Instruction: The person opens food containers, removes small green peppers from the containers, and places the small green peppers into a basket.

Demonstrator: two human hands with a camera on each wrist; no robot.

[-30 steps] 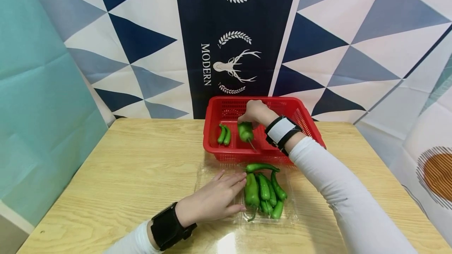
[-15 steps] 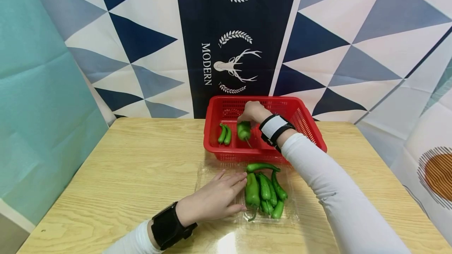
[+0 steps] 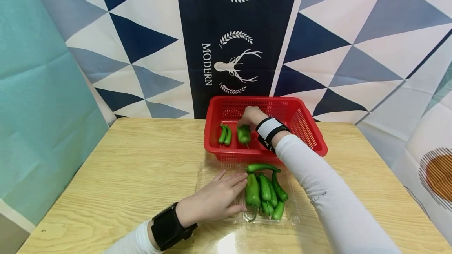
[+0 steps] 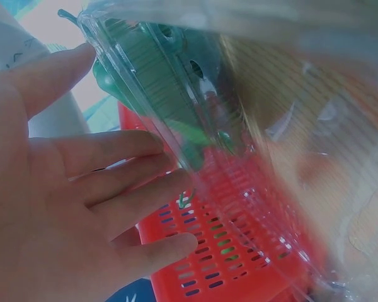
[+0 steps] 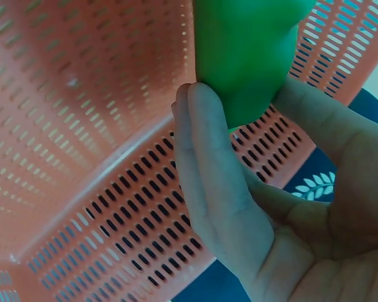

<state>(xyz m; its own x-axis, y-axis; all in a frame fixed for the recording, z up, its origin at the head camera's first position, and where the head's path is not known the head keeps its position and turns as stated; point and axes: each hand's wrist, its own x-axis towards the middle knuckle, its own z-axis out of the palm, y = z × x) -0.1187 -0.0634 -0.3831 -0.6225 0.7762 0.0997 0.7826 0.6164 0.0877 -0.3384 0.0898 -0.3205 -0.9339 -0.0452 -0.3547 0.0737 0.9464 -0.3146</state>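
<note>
One pepper (image 3: 243, 135) is pinched by its blunt far end in the right hand (image 3: 251, 115), inside the basket (image 3: 229, 151); the clear box (image 3: 291, 207) is touched, likely to steady it, by the left hand (image 3: 216, 198), fingers outstretched.

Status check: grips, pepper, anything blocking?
Right grip: holds large green pepper inside red basket. Left grip: fingers extended, at clear plastic container. Two small peppers beside the held one; nothing visibly blocking.
</note>
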